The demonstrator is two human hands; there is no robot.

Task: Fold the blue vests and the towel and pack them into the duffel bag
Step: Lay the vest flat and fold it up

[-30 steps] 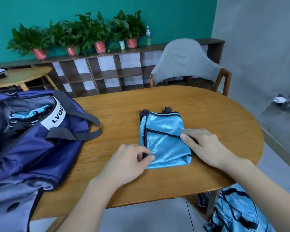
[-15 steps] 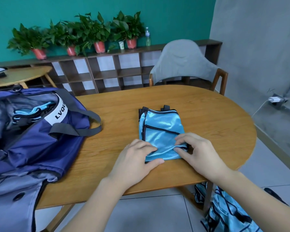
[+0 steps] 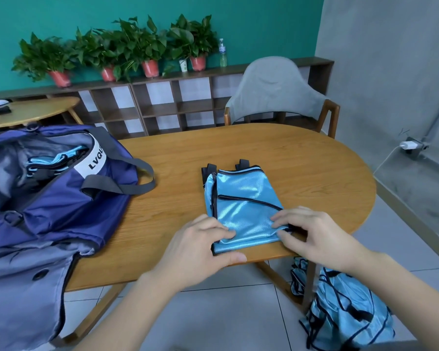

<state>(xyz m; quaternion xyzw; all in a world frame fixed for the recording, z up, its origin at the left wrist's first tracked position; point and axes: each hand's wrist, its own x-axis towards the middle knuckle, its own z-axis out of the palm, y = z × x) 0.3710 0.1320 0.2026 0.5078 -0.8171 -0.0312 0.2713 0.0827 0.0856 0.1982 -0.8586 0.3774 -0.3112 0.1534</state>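
Note:
A folded shiny blue vest [image 3: 241, 198] with black trim lies on the wooden table [image 3: 302, 158] near its front edge. My left hand [image 3: 200, 247] pinches the vest's near left corner, thumb under the edge. At the near right corner, my right hand [image 3: 314, 234] grips the cloth with fingers on top. The navy duffel bag [image 3: 61, 198] lies open at the left, with folded blue vests [image 3: 48, 160] inside. More blue vests [image 3: 347, 312] lie heaped on the floor at the lower right. No towel is in view.
A grey chair [image 3: 276, 89] stands behind the table. A low shelf [image 3: 162, 102] with potted plants [image 3: 127, 46] and a bottle [image 3: 222, 55] runs along the teal wall. A small round table [image 3: 31, 112] stands at the far left. A charger [image 3: 407, 145] sits on the floor at right.
Both hands slid down to the vest's near edge and closed on its two corners. The view shifted slightly, bringing the vest closer to the table's front edge.

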